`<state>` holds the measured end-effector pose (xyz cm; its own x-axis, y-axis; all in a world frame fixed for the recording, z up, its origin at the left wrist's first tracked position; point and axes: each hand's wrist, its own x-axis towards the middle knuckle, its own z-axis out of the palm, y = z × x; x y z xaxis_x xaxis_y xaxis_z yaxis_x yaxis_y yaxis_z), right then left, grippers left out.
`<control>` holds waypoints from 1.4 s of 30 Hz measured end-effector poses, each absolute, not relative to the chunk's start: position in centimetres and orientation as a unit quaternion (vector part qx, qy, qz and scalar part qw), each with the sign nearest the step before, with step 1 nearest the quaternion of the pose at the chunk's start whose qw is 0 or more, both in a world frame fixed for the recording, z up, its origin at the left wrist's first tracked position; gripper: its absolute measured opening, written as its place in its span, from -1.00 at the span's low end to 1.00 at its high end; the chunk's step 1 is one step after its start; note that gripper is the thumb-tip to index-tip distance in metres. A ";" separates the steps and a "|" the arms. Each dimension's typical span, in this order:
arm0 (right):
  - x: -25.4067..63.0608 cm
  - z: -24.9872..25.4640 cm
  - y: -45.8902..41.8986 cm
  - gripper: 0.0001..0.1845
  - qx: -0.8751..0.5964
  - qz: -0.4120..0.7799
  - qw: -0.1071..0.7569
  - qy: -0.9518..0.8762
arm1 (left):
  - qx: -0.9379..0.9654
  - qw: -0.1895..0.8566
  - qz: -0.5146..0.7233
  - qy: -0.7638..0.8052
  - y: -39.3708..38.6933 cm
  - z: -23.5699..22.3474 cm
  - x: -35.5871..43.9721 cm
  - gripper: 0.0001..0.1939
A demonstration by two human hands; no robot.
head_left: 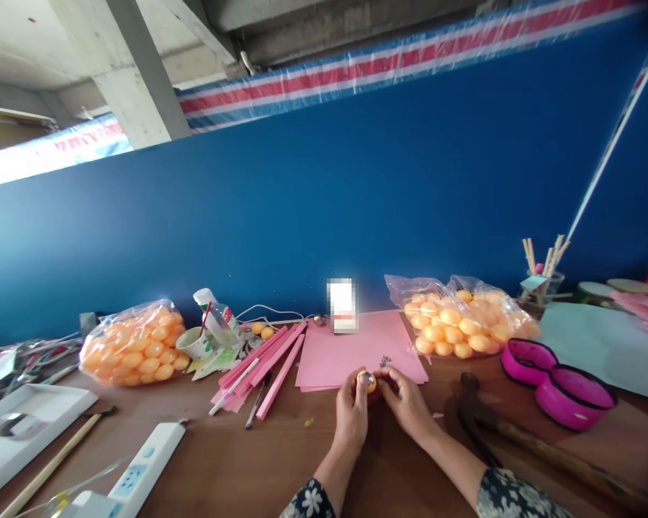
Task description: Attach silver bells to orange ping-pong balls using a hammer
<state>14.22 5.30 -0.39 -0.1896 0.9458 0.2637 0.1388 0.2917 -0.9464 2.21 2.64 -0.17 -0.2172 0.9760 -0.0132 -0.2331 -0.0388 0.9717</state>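
Note:
My left hand (352, 411) is closed around a small orange ball (371, 386) with a shiny silver patch or piece on its upper side. Close by on the right, my right hand (407, 409) has its thumb and fingers pinched together. Whatever it pinches, if anything, is too small to make out. Just beyond my fingers, some tiny silver pieces (385, 360) lie on a stack of pink paper sheets (324, 357). Both hands are above the brown table (281, 471) at the front edge of this paper.
Clear bags of orange balls (140, 356) (453, 327) stand left and right. Pink strips (281, 373) and a plastic bottle (219, 316) lie left of the paper. A hammer (518, 435) and magenta rings (577, 396) are at right; a power strip (148, 460) is front left. A blue partition (302, 201) rises behind.

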 end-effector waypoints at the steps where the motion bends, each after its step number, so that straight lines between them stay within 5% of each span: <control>1: 14.2 -0.5 5.3 -0.79 -0.423 0.418 0.479 -0.646 | 0.376 0.499 0.614 0.483 2.6 -0.2 2.2 -0.50; 32: 14.3 0.0 5.2 -0.81 -0.428 0.420 0.464 -0.652 | 0.450 0.424 0.591 0.518 2.6 -0.1 2.0 -0.52; 42: 14.2 -0.5 5.2 -0.77 -0.428 0.419 0.469 -0.649 | 0.391 0.488 0.606 0.492 2.4 0.3 2.5 -0.59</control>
<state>14.22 5.24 -0.49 -0.1935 0.9487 0.2498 0.1617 0.2820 -0.9457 2.50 2.39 0.32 -0.2181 0.9759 -0.0066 -0.2062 -0.0394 0.9777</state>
